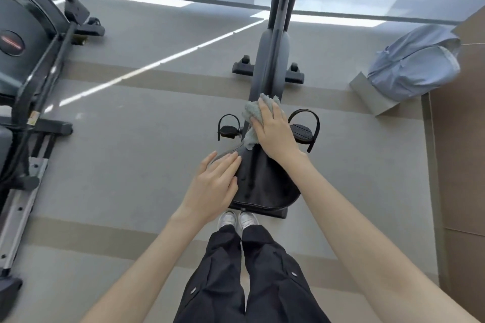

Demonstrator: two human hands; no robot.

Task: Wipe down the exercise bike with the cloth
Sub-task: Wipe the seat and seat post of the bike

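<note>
A dark grey exercise bike (273, 52) stands straight ahead of me, seen from above, its post rising to the top edge. Its black saddle (265, 186) is nearest to me. My right hand (275, 131) presses a pale grey-green cloth (253, 113) against the saddle's nose and the frame just in front of it. The cloth bunches out to the left of my fingers. My left hand (214, 186) lies flat on the saddle's left side, fingers together. Two black pedals with straps (229, 130) (304, 132) stick out on either side.
Another dark exercise machine (29, 65) with metal rails fills the left edge. A light blue backpack (414, 63) leans against a brown wall at the right. Grey carpet with tan stripes (131, 118) covers the floor. My legs and white shoes (237, 220) are behind the saddle.
</note>
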